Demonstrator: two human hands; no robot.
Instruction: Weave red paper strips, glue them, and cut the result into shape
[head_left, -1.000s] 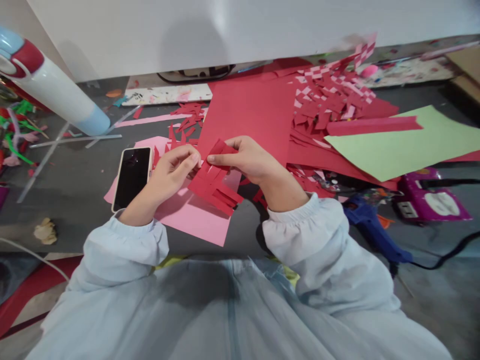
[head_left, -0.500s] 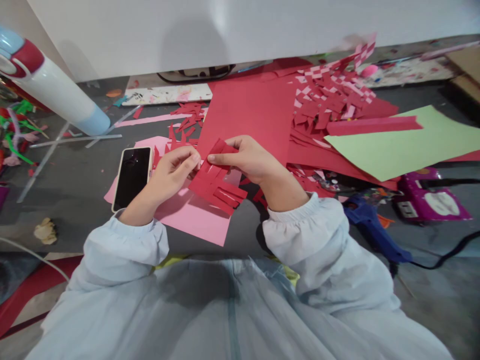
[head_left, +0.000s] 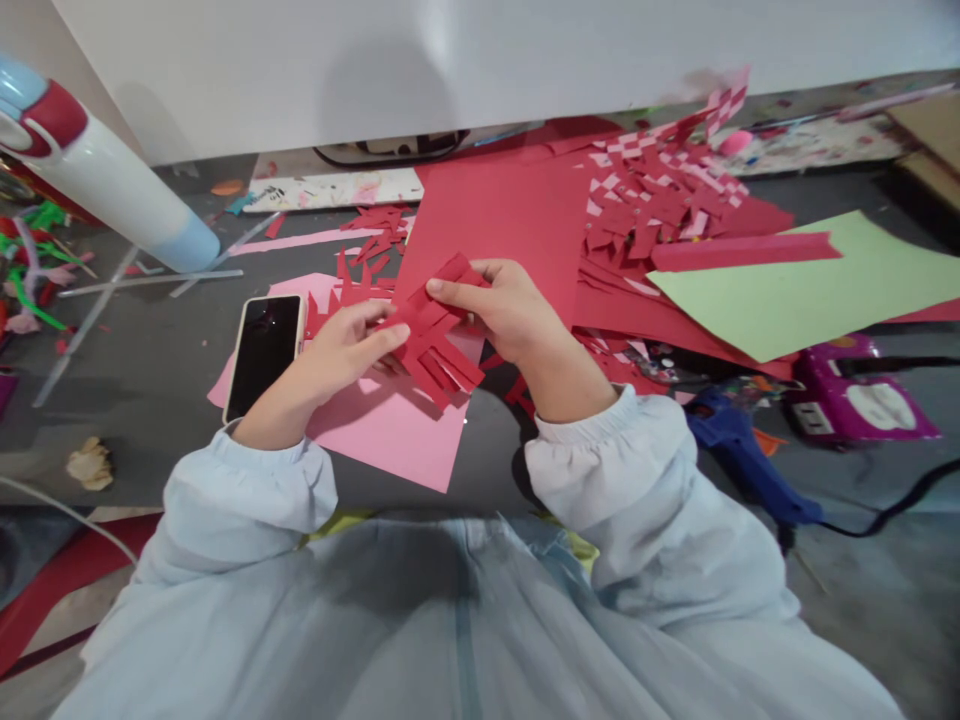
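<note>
A small piece of woven red paper strips [head_left: 441, 345] is held between both hands above the table. My left hand [head_left: 358, 345] pinches its left edge, thumb on top. My right hand [head_left: 506, 305] grips its upper right end between thumb and fingers. Loose strip ends with slits between them point toward me at the lower right of the piece. Beneath lies a pink paper sheet [head_left: 397, 440], partly covered by the hands. Beyond them a large red paper sheet [head_left: 502, 210] spreads out.
A phone [head_left: 266, 350] lies left, with a bottle [head_left: 127, 180] behind it. Red scraps [head_left: 382, 225] and a heap of red and pink woven pieces [head_left: 660, 195] lie farther back. To the right are green paper [head_left: 810, 290], a blue glue gun [head_left: 750, 450] and a purple box [head_left: 862, 395].
My right hand has shifted slightly up with the woven piece, which has turned a little. My left hand has moved right, its thumb now lying over the piece's edge.
</note>
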